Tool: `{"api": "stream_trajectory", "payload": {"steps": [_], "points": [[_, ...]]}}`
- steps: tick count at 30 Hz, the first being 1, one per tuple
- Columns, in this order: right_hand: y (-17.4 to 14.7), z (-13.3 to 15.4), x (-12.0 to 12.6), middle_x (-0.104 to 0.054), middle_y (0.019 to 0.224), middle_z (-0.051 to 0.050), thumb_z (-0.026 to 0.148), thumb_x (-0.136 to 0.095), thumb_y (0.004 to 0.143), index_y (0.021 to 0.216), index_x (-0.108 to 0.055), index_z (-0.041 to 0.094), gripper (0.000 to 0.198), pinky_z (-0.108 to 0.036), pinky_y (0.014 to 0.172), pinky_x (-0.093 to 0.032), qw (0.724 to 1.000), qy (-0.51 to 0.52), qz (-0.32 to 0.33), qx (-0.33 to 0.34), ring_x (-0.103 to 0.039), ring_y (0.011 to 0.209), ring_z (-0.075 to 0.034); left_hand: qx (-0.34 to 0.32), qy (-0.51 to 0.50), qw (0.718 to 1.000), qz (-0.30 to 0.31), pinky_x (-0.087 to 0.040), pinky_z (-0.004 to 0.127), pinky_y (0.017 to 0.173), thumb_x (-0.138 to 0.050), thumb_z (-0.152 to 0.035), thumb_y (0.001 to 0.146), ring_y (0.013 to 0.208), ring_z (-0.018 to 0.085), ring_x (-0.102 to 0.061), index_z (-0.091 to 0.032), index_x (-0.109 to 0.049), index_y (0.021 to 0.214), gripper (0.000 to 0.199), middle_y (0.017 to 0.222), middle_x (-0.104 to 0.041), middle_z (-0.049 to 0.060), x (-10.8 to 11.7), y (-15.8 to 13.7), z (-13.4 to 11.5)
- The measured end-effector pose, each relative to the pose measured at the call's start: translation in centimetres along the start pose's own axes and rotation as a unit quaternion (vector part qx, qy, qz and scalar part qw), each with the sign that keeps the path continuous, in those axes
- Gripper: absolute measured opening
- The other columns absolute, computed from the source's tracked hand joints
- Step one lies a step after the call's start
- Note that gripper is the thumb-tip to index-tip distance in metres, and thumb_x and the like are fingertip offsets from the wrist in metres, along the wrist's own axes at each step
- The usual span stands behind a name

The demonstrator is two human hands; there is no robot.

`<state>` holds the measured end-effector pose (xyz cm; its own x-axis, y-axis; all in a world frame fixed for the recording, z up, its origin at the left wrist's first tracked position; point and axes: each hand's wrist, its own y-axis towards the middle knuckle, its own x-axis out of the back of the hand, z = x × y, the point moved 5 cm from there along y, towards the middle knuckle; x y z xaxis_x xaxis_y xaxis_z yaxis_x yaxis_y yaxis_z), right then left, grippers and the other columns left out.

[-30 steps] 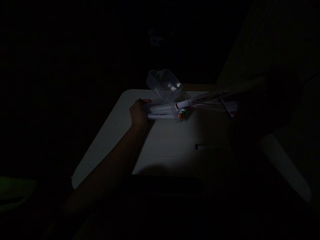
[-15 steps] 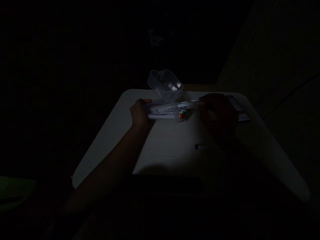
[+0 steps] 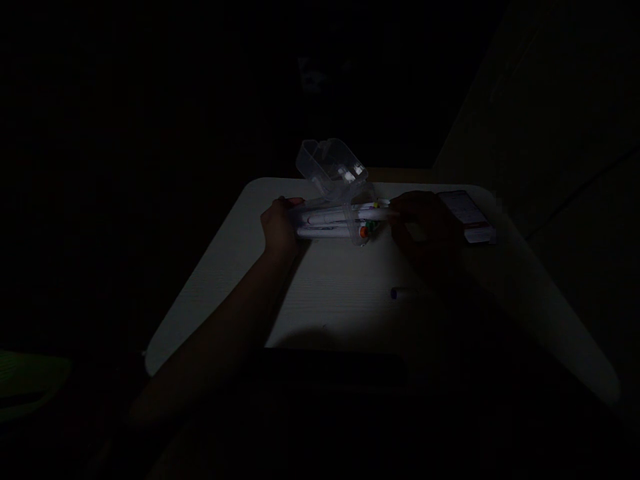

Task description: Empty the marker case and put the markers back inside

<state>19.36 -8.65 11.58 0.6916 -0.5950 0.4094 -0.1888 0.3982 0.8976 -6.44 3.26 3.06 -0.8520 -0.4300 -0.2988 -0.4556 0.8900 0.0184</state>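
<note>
The left hand [image 3: 277, 227] is wrapped around the left end of a clear plastic case [image 3: 355, 235], which lies close to the table's [image 3: 330, 280] far edge with its mouth facing the right edge. Its lid [image 3: 330, 163] stands open, tilted up at the far edge. White-barrelled markers [image 3: 323, 231] fill the case lengthwise, an orange cap [image 3: 363, 232] and a green cap [image 3: 371, 227] showing at the mouth. The right hand [image 3: 427, 220], deep in shadow, pinches the outer end of a white marker [image 3: 375, 214] lying partway in the mouth. Just beyond that hand, near the far right corner, lies a flat, phone-like object [image 3: 465, 215]. A loose marker [image 3: 403, 293] with a blue-purple end rests on the table between the case and the near edge, toward the right; its other end is lost in the dark.
</note>
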Motion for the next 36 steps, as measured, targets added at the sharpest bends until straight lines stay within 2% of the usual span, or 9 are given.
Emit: {"api": "stream_trajectory", "payload": {"steps": [4, 10, 19, 22, 25, 30, 32, 34, 36], "points": [[0.0, 0.2, -0.1, -0.078, 0.105, -0.007, 0.028, -0.057, 0.103, 0.107, -0.073, 0.024, 0.017, -0.037, 0.086, -0.063, 1.0, -0.005, 0.004, -0.002, -0.075, 0.096, -0.021, -0.02, 0.009, 1.0, 0.005, -0.049, 0.029, 0.055, -0.063, -0.052, 0.088, 0.064, 0.02, -0.067, -0.02, -0.069, 0.072, 0.036, 0.074, -0.069, 0.007, 0.0, 0.0, -0.2], [0.2, 0.6, 0.1, -0.078, 0.101, -0.006, 0.02, -0.057, 0.102, 0.104, -0.073, 0.025, 0.017, -0.034, 0.085, -0.062, 1.0, 0.024, -0.006, 0.007, -0.076, 0.093, -0.019, -0.008, 0.01, 1.0, -0.004, -0.049, 0.028, 0.054, -0.059, -0.045, 0.086, 0.064, 0.02, -0.067, -0.02, -0.069, 0.071, 0.031, 0.075, -0.072, 0.008, 0.1, 0.0, -0.2], [-0.1, 0.0, 0.2, -0.076, 0.104, -0.008, 0.025, -0.053, 0.102, 0.104, -0.074, 0.024, 0.021, -0.036, 0.086, -0.061, 0.999, 0.02, 0.014, -0.031, -0.074, 0.095, -0.02, -0.008, 0.012, 1.0, -0.005, -0.048, 0.027, 0.055, -0.055, -0.038, 0.085, 0.065, 0.02, -0.067, -0.019, -0.07, 0.069, 0.029, 0.075, -0.073, 0.008, 0.0, -0.3, -0.5], [0.1, -0.3, 0.2, -0.077, 0.1, -0.008, 0.028, -0.052, 0.102, 0.103, -0.075, 0.023, 0.023, -0.035, 0.083, -0.06, 0.997, 0.03, 0.044, -0.05, -0.073, 0.091, -0.02, -0.003, 0.015, 1.0, -0.007, -0.048, 0.028, 0.054, -0.056, -0.04, 0.086, 0.063, 0.02, -0.065, -0.019, -0.07, 0.07, 0.03, 0.074, -0.072, 0.008, 0.0, -0.3, -0.5], [0.3, -1.2, 0.0, -0.078, 0.095, -0.008, 0.029, -0.054, 0.098, 0.103, -0.076, 0.021, 0.024, -0.034, 0.079, -0.058, 0.987, 0.036, 0.114, -0.112, -0.073, 0.085, -0.02, -0.006, 0.011, 1.0, 0.0, -0.047, 0.028, 0.053, -0.058, -0.045, 0.086, 0.062, 0.02, -0.065, -0.02, -0.07, 0.071, 0.032, 0.073, -0.071, 0.008, 0.1, -0.1, -0.2], [0.7, -2.0, -0.6, -0.078, 0.088, -0.006, 0.026, -0.059, 0.092, 0.09, -0.078, 0.019, 0.021, -0.031, 0.075, -0.053, 0.931, 0.052, 0.28, -0.229, -0.072, 0.079, -0.019, -0.024, 0.015, 1.0, 0.0, -0.049, 0.028, 0.056, -0.059, -0.048, 0.085, 0.066, 0.02, -0.067, -0.02, -0.069, 0.071, 0.033, 0.073, -0.07, 0.008, 0.2, 0.0, -0.1], [0.5, -1.8, -0.8, -0.079, 0.088, -0.005, 0.03, -0.065, 0.091, 0.093, -0.079, 0.019, 0.018, -0.031, 0.077, -0.053, 0.902, 0.07, 0.342, -0.253, -0.072, 0.081, -0.019, -0.028, 0.019, 0.999, -0.003, -0.05, 0.028, 0.056, -0.061, -0.048, 0.085, 0.066, 0.021, -0.067, -0.02, -0.069, 0.071, 0.032, 0.074, -0.071, 0.008, 0.2, -0.1, -0.2], [-0.3, -1.7, -1.2, -0.08, 0.094, -0.005, 0.037, -0.074, 0.086, 0.099, -0.08, 0.02, 0.022, -0.03, 0.078, -0.054, 0.862, 0.1, 0.418, -0.268, -0.072, 0.084, -0.019, -0.028, 0.021, 0.999, -0.002, -0.05, 0.029, 0.055, -0.061, -0.048, 0.085, 0.066, 0.021, -0.067, -0.02, -0.069, 0.071, 0.032, 0.074, -0.071, 0.008, 0.2, -0.2, -0.4], [-1.7, -1.7, -1.5, -0.08, 0.103, -0.005, 0.043, -0.086, 0.076, 0.107, -0.079, 0.021, 0.038, -0.029, 0.077, -0.054, 0.805, 0.125, 0.511, -0.274, -0.074, 0.09, -0.02, -0.021, 0.02, 1.0, 0.004, -0.049, 0.029, 0.054, -0.061, -0.05, 0.085, 0.064, 0.021, -0.066, -0.021, -0.069, 0.071, 0.033, 0.074, -0.07, 0.008, 0.0, -0.2, -0.4]]}}
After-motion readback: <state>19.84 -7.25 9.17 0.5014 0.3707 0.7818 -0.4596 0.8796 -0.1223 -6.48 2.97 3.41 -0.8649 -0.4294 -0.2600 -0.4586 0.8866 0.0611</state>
